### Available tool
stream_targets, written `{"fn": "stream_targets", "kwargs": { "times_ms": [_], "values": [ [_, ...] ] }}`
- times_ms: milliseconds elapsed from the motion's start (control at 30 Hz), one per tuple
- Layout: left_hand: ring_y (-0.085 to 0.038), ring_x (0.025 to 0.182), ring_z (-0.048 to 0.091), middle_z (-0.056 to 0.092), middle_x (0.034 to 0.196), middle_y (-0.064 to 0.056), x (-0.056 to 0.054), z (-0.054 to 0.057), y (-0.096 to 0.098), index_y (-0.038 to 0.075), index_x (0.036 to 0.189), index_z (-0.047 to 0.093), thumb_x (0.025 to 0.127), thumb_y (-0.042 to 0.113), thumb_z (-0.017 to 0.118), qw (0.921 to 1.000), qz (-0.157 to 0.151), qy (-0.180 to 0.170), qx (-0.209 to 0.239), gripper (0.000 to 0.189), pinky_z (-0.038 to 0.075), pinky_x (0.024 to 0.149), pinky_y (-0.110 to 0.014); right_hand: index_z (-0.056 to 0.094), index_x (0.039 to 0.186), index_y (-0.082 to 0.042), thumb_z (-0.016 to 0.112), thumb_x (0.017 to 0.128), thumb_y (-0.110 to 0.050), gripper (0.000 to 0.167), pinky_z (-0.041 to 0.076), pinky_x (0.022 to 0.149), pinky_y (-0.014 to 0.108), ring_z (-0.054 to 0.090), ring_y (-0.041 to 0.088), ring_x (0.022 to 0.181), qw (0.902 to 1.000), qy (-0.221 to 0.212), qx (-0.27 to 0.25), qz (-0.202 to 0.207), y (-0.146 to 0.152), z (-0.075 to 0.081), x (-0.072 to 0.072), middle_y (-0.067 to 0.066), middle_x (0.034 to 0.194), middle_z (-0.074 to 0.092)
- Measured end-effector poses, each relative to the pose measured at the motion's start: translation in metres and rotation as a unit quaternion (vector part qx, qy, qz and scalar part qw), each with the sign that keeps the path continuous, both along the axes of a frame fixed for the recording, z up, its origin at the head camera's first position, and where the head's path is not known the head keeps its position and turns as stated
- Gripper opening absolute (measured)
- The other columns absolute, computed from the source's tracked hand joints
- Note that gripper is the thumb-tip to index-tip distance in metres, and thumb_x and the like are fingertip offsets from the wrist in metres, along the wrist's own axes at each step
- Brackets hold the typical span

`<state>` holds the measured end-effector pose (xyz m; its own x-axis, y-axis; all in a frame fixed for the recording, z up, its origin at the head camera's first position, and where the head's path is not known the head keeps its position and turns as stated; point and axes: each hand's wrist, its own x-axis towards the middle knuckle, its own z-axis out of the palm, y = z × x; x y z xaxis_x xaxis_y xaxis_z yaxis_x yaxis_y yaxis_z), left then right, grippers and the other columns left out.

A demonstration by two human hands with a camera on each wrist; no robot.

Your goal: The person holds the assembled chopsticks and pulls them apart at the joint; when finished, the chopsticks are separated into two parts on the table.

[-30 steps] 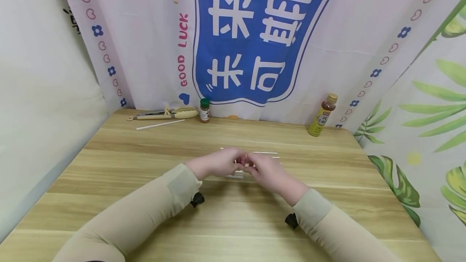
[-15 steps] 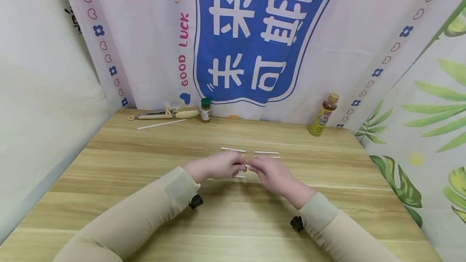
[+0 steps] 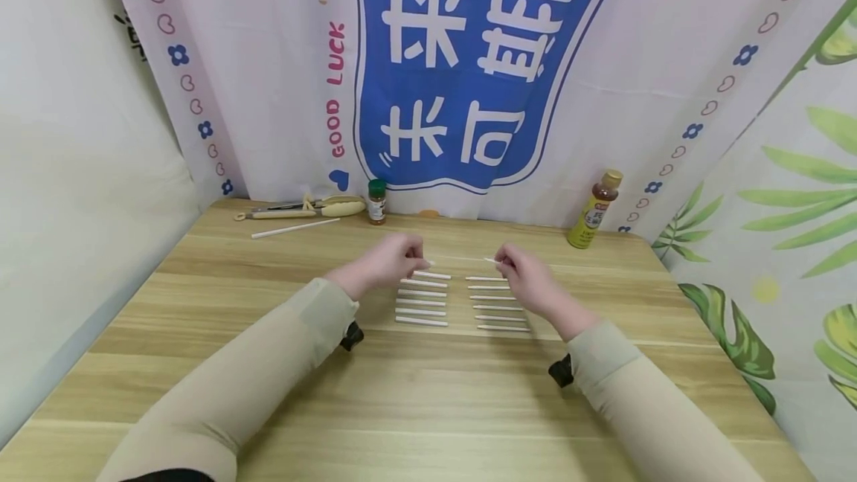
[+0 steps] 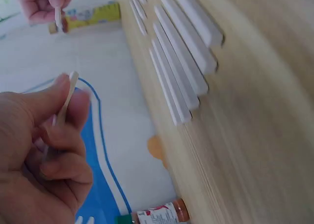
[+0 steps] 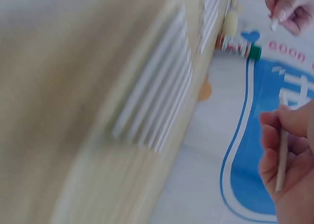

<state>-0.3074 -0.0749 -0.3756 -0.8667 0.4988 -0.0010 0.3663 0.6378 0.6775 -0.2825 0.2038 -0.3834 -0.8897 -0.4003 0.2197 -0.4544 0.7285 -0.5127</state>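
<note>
My left hand (image 3: 388, 259) pinches a thin whitish stick (image 4: 67, 98) between thumb and fingers, above the far end of the left column of sticks. My right hand (image 3: 535, 281) holds another short, pale stick (image 5: 282, 160) above the far end of the right column; its lower end lies against the palm. The left column (image 3: 421, 312) has several short white sticks, lying side by side and roughly parallel. Across a narrow gap, the right column (image 3: 500, 308) has several similar, slimmer sticks, partly covered by my right hand. Neither hand appears to touch the table.
At the back left lie cream-tipped tongs (image 3: 335, 208) and a longer white stick (image 3: 295, 228). Beside the tongs stands a small green-capped jar (image 3: 377, 207). A yellow-labelled bottle (image 3: 592, 218) stands at the back right. A printed curtain (image 3: 268, 95) hangs behind the wooden table (image 3: 402, 400).
My hands, together over the middle with a white stick between them, have moved apart and farther from me. Each holds a separate stick now, and both columns have come into view.
</note>
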Motion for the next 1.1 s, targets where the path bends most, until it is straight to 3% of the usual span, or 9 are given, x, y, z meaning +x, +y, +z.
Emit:
{"fn": "stream_targets", "kwargs": {
  "times_ms": [167, 333, 433, 600, 800, 1100],
  "values": [
    [-0.022, 0.086, 0.056, 0.065, 0.101, -0.014, -0.026, -0.009, 0.005, 0.002, 0.105, 0.065, 0.101, 0.01, 0.055, 0.9988, 0.031, 0.005, -0.037, 0.013, 0.048, 0.079, -0.038, 0.066, 0.098, -0.003, 0.061, 0.097, -0.005, 0.005, 0.048, 0.074, 0.04, 0.057, 0.021, 0.081, 0.9989, -0.017, 0.039, -0.02, 0.001, -0.003, -0.029, 0.005, 0.089, 0.062],
    [-0.021, 0.079, 0.056, 0.061, 0.087, -0.007, -0.049, -0.025, 0.012, 0.007, 0.091, 0.063, 0.095, 0.01, 0.064, 0.9964, 0.046, 0.011, -0.07, 0.006, 0.047, 0.071, -0.034, 0.07, 0.092, -0.004, 0.066, 0.092, -0.002, 0.004, 0.047, 0.076, 0.039, 0.056, 0.022, 0.082, 0.9973, -0.036, 0.061, -0.016, -0.006, -0.015, -0.051, 0.005, 0.088, 0.062],
    [-0.02, 0.078, 0.056, 0.061, 0.085, -0.005, -0.057, -0.033, 0.016, 0.008, 0.088, 0.064, 0.093, 0.011, 0.068, 0.9957, 0.053, 0.003, -0.076, 0.007, 0.047, 0.069, -0.033, 0.07, 0.09, -0.004, 0.066, 0.09, -0.001, 0.005, 0.046, 0.074, 0.038, 0.054, 0.021, 0.08, 0.9961, -0.055, 0.068, -0.01, -0.01, -0.023, -0.059, 0.004, 0.084, 0.06],
    [-0.019, 0.078, 0.056, 0.063, 0.084, -0.003, -0.061, -0.043, 0.02, 0.009, 0.085, 0.068, 0.091, 0.011, 0.072, 0.9966, 0.05, -0.005, -0.066, 0.007, 0.047, 0.07, -0.032, 0.069, 0.084, -0.006, 0.069, 0.087, -0.002, 0.005, 0.045, 0.07, 0.037, 0.054, 0.021, 0.074, 0.9959, -0.066, 0.062, -0.002, -0.015, -0.034, -0.068, 0.003, 0.077, 0.058],
    [-0.017, 0.074, 0.056, 0.063, 0.079, -0.001, -0.061, -0.051, 0.024, 0.009, 0.08, 0.069, 0.087, 0.009, 0.075, 0.9968, 0.039, 0.009, -0.069, 0.009, 0.046, 0.068, -0.03, 0.069, 0.082, -0.008, 0.071, 0.088, -0.003, 0.007, 0.044, 0.07, 0.036, 0.053, 0.019, 0.073, 0.9949, -0.067, 0.075, -0.003, -0.017, -0.04, -0.072, 0.001, 0.075, 0.059],
    [-0.017, 0.078, 0.057, 0.064, 0.082, -0.001, -0.063, -0.053, 0.024, 0.007, 0.084, 0.07, 0.086, 0.008, 0.076, 0.9961, 0.04, 0.009, -0.078, 0.006, 0.047, 0.073, -0.03, 0.068, 0.083, -0.008, 0.07, 0.086, 0.001, 0.009, 0.045, 0.074, 0.037, 0.054, 0.019, 0.076, 0.9935, -0.079, 0.082, -0.007, -0.019, -0.044, -0.076, 0.001, 0.077, 0.059]
  ]
}}
